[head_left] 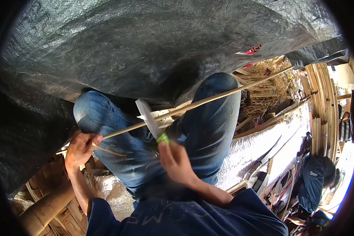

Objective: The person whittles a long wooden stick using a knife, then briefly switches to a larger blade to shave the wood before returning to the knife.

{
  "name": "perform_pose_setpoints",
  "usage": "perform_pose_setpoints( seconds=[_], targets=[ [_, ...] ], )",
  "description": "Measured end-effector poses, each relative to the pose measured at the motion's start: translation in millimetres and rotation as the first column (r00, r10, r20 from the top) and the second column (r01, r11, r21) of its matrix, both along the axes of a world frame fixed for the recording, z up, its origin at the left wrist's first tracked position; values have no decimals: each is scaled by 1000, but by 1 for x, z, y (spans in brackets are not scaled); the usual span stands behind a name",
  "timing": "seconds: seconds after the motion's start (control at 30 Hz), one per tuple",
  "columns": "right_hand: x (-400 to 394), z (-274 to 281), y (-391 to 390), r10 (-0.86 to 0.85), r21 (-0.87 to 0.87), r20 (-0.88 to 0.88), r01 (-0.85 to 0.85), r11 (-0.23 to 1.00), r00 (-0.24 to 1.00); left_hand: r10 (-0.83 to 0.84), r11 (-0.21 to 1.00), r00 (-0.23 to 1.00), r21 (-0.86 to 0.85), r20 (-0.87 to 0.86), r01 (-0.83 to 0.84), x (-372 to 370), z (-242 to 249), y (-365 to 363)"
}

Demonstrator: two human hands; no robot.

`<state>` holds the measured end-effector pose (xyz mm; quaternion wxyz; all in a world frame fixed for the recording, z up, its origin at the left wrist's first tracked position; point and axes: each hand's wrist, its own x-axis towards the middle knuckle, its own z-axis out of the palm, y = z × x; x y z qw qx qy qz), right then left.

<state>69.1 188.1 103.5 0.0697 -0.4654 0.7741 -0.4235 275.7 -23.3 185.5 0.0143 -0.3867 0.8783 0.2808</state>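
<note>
A long thin bamboo strip [208, 102] lies slantwise across my knees, rising to the right. My left hand [79, 149] is closed round its lower left end, beside my knee. In my right hand [176, 160], held between my legs, is a knife [149, 118] with a green handle and a broad blade, slightly blurred. The blade crosses the strip and seems to touch it. A thin curled shaving [112, 151] hangs near my left hand over my jeans.
A dark tarp [145, 51] spans the space ahead. Shavings [263, 90] are heaped beyond my right knee. Bamboo slats [322, 106] stand at right, near a silvery sheet [247, 151] with tools. A thick bamboo pole [47, 210] is at lower left. A person's dark clothing [312, 185] shows at far right.
</note>
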Motion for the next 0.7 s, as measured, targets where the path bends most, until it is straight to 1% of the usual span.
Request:
perform_pose_setpoints(
  seconds=[0.03, 0.07, 0.1, 0.13, 0.17, 0.2, 0.23, 0.27, 0.3, 0.33, 0.37, 0.4, 0.43, 0.47, 0.5, 0.53, 0.57, 0.6, 0.63, 0.7],
  targets=[
    [-5, 4, 0, -8, -18, 129, 11, 1000, 992, 11, 998, 999, 55, 46, -13, 0, 2, -1],
    [-21, 6, 3, -89, -55, 338, 114, 992, 937, 26, 998, 998, -62, 51, -23, 2, 1, 4],
    [-48, 13, 10, -85, -87, 778, 241, 967, 622, 28, 998, 998, -62, 50, -25, 1, 1, 1],
    [-68, 25, 14, 14, -118, 944, 296, 948, 331, 17, 1000, 999, 19, 39, -18, 0, 2, -2],
    [-58, 26, 11, 5, -97, 958, 308, 946, 287, 4, 995, 1000, 96, 26, -7, 0, 2, -4],
    [-31, 21, 3, -93, -42, 852, 244, 969, 515, 13, 1000, 999, 29, -33, -12, 3, -4, -3],
    [-4, 3, 3, -21, -17, 335, 28, 999, 942, 11, 1000, 1000, 28, -28, -11, 3, -7, -3],
    [2, -83, 30, -3, -100, 79, 11, 995, 997, 19, 999, 1000, 51, -20, -18, 2, -6, -6],
    [-19, -17, 0, -169, 26, -459, 203, 979, 872, 33, 997, 999, 75, -10, -32, 3, -6, -9],
    [-63, 27, 7, 57, -173, 425, 20, 985, 903, -3, 995, 1000, 101, -21, 5, 6, -10, -12],
    [-97, 49, 20, 390, -407, 900, 57, 912, 197, 17, 994, 1000, 106, -16, -15, 5, -8, -10],
    [-75, 35, 13, 113, -200, 895, 162, 966, 431, 38, 989, 999, 140, 2, -38, 1, -3, -7],
    [-42, 20, -1, -178, -28, 773, 313, 949, 609, 54, 984, 998, 167, 15, -56, -3, 0, -6],
    [-14, 33, -17, -179, -83, 115, 189, 979, 977, 28, 992, 996, 125, -82, -18, -3, -1, -3],
    [1, 28, -17, 40, -37, 805, -17, 999, 591, 34, 992, 996, 122, -80, -24, -3, -4, 1],
    [1, 28, -11, -26, 43, 597, 1, 999, 802, 6, 999, 991, 44, -132, 0, -2, -6, 5],
    [-5, 32, -5, -78, 114, 332, 43, 993, 940, -28, 999, 984, -35, -179, 22, 0, -8, 8],
    [-29, 33, 0, -216, 108, 760, 209, 972, 613, -68, 991, 983, -122, -168, 47, 4, -9, 12],
    [-43, 33, 6, -213, 115, 758, 196, 974, 616, -53, 993, 984, -114, -168, 34, 5, -11, 14],
    [-59, 33, 13, -98, 9, 861, 178, 984, 499, -39, 994, 980, -108, -197, 18, 5, -13, 17]
  ],
)
